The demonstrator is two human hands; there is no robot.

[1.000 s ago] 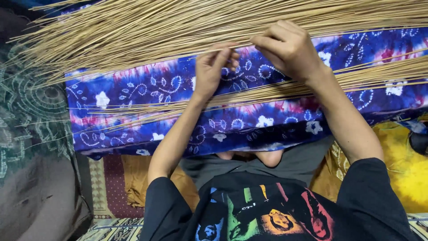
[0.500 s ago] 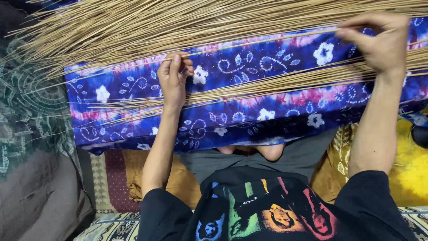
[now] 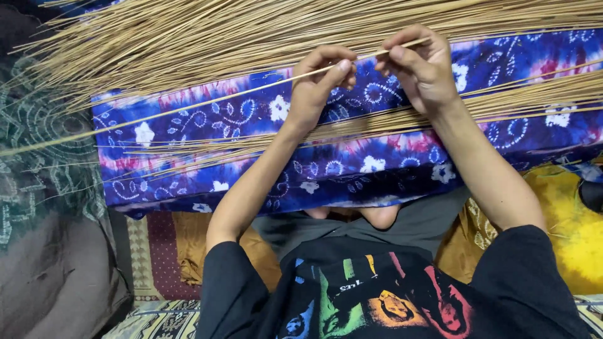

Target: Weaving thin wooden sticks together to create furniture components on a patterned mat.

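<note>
Left hand: raised forward, fingers pinched – thumb against forefinger.
Right hand: beside it, fingers curled, pinching too.

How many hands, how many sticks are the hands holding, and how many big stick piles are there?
Hands: 2, the left hand and the right hand
Stick held by both hands: 1
Stick piles: 2, the upper pile and the lower pile on the blue cloth
Total: 5
</note>
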